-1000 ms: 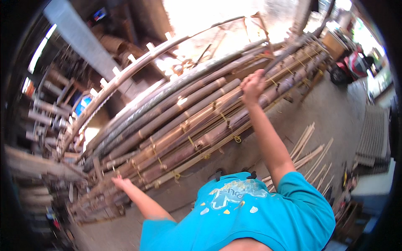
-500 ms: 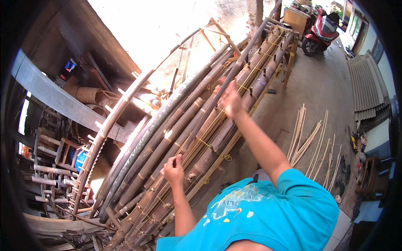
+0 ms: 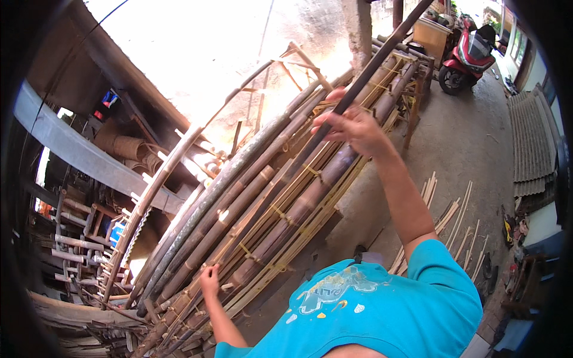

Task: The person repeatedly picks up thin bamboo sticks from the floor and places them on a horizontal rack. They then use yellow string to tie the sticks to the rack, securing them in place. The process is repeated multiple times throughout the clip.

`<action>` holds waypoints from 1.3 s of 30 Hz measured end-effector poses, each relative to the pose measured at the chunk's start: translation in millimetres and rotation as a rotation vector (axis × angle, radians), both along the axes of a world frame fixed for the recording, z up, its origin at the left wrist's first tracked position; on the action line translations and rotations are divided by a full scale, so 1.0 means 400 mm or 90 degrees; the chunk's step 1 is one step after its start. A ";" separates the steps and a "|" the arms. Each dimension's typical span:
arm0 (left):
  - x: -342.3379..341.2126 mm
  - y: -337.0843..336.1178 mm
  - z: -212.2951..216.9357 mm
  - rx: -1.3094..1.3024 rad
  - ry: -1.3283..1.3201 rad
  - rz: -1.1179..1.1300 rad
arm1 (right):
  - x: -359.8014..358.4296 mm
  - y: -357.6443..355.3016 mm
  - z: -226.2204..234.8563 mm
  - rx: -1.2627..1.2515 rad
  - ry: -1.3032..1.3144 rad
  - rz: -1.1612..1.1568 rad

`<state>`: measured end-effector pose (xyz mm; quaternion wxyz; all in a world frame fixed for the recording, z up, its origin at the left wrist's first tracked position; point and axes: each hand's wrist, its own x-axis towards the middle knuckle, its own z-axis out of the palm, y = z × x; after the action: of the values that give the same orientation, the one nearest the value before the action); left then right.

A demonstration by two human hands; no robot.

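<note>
A long, dark, narrow pole point(image 3: 373, 65) runs slantwise from the upper right down toward the lower left, above the bound bamboo. My right hand point(image 3: 358, 130) has its fingers round the upper part of it, some in front and some behind. Farther down the same line, my left hand point(image 3: 209, 280) is closed, thumb and fingers pinched at the pole's lower part; the grip itself is small and partly hidden. Beneath both hands lie thick brown bamboo poles point(image 3: 310, 200), tied with yellow cord point(image 3: 283, 215), with thin pale slats along them.
A curved bamboo rail with pegs point(image 3: 158, 179) stands on the left, near woven baskets point(image 3: 122, 143). Loose bamboo strips point(image 3: 456, 224) lie on the concrete floor point(image 3: 471, 137) at right. Corrugated sheets point(image 3: 528, 143) lean by the wall; a red scooter point(image 3: 468, 58) stands behind.
My left hand has moved down and left along the bamboo. My right hand has gone from blurred, spread fingers to gripping the pole, slightly farther right. The view has shifted a little.
</note>
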<state>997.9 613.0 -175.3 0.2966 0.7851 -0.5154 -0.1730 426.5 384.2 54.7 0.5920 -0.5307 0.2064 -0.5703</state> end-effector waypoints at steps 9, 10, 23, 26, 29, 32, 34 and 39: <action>-0.642 -0.380 0.211 -0.132 0.097 -0.168 | -0.029 -0.202 -0.350 0.341 -0.022 0.059; -0.746 -0.439 0.205 -0.186 0.021 -0.196 | -0.002 -0.207 -0.369 0.318 -0.049 0.092; -0.922 -0.700 0.040 0.013 0.054 -0.190 | -0.398 -0.311 -0.074 -0.018 -0.045 -0.026; -0.901 -0.724 0.039 0.058 0.018 -0.182 | -0.477 -0.404 -0.174 -0.090 0.013 -0.040; -0.881 -0.700 0.047 0.107 0.101 -0.167 | -0.639 -0.535 -0.219 0.005 0.011 -0.173; -0.883 -0.693 0.078 0.139 0.134 -0.159 | -0.787 -0.688 -0.265 0.225 -0.412 -0.171; -0.897 -0.692 0.098 0.159 0.103 -0.167 | -0.876 -0.788 -0.328 0.282 -0.528 -0.221; -1.191 -0.887 0.219 0.046 0.009 -0.235 | -0.939 -0.945 -0.480 0.273 -0.568 -0.203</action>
<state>521.4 258.4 -87.9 0.2349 0.6861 -0.6421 -0.2487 51.1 6.0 -137.3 0.6235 -0.0650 0.1242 -0.7691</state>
